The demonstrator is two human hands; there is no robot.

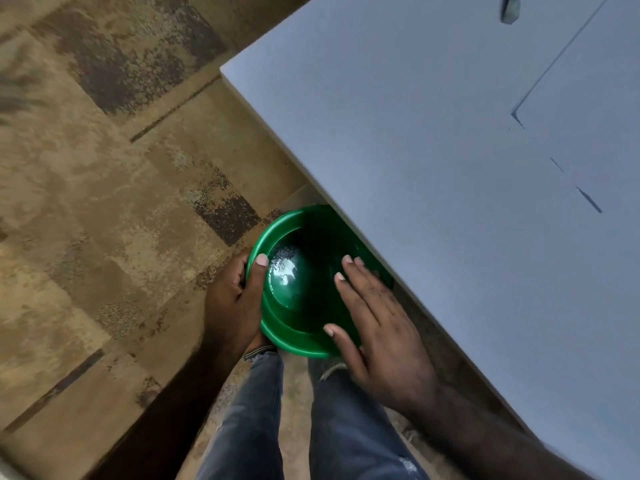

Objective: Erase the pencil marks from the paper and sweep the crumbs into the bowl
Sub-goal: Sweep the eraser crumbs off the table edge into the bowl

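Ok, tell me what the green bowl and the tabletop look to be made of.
Green bowl: probably plastic, glossy; bright highlights on its smooth inner wall and a thin moulded rim. Tabletop: matte pale grey, probably laminate over board; flat, even colour, no shine, and a lighter edge band.

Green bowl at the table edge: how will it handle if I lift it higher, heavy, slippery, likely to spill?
The green bowl looks like thin glossy plastic, so probably light and a bit slick. The left hand holds it by one rim only, so it may tilt. The crumbs sit loose inside and would likely slide.
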